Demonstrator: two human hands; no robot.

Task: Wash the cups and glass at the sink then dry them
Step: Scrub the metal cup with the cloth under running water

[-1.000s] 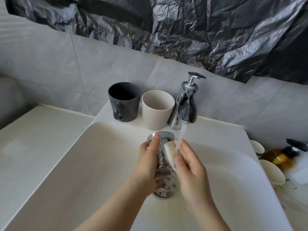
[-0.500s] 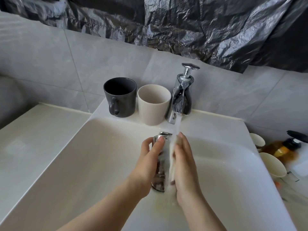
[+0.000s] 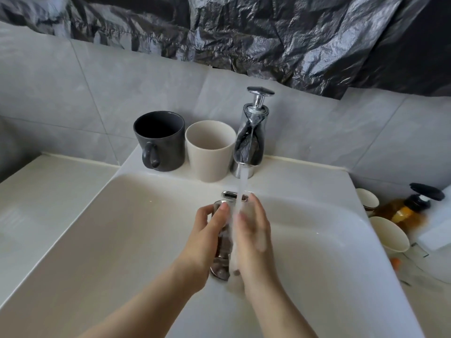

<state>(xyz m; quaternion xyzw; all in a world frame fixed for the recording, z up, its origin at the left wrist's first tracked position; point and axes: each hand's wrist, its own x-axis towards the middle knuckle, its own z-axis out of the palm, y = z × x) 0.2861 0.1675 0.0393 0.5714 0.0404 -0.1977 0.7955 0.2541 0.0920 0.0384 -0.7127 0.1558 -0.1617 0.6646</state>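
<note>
A clear glass [image 3: 223, 242] is held over the white sink [image 3: 317, 189], right under the stream from the chrome tap [image 3: 250, 142]. My left hand [image 3: 205, 237] grips its left side. On the right side my right hand [image 3: 253, 240] holds a white sponge [image 3: 241, 211] against it, mostly hidden by the water. A dark grey mug [image 3: 159, 140] and a beige cup [image 3: 210, 150] stand upright on the ledge left of the tap.
Two small white cups [image 3: 388, 234] and an amber pump bottle [image 3: 410, 208] sit on the counter right of the sink. A flat white counter [image 3: 48, 191] lies to the left. Grey tiles and black plastic sheeting cover the wall behind.
Both hands have shifted the glass further under the stream. My right hand has slid along the glass with the sponge, which is now nearly hidden by water.
</note>
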